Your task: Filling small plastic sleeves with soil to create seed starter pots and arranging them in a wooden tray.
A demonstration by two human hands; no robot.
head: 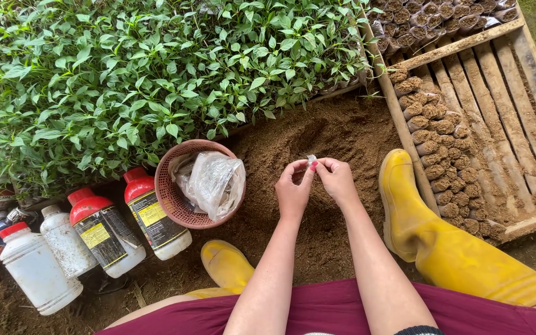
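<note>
Seated person w/ both hands over a mound of loose soil (317, 211). Risk, as a judgement: the tiny clear bag (311, 159) could slip from the pinch & drop into the dirt. Left hand (294, 189) & right hand (337, 180), fingertips pinched together on the bag; basket (167, 192) w/ plastic sits left.

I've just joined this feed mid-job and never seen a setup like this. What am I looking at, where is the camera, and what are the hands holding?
One camera, worn on a person's head, looks down at their own bare arms. The left hand and right hand together pinch a small clear plastic piece over a soil heap. Yellow boots rest on either side. To the left stand a pink basket holding clear plastic bags and red-capped bottles. Green seedlings fill the top, and a wooden tray holds soil-filled bags.
</note>
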